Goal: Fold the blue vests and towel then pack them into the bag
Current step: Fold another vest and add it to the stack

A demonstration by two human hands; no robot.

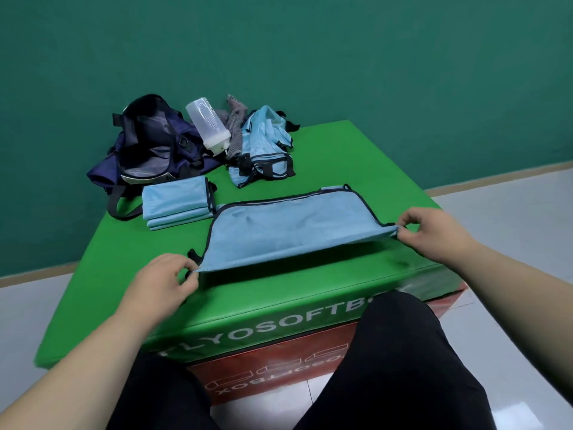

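Soft, even light fills the scene, probably from overhead fixtures, though no lamp is in view. Shadows are faint: a thin, diffuse one lies on the green tabletop [124,274] under the lifted near edge of the blue vest [288,234]. The floor [511,411] shows a pale sheen at lower right, and the clear bottle [207,125] carries mild highlights. The bag [148,141] interior is dark and loses detail. Wide-angle distortion tilts the skirting board [496,178] and stretches the forearms [62,383] at the lower corners. Overall sharpness is slightly soft and smeared.
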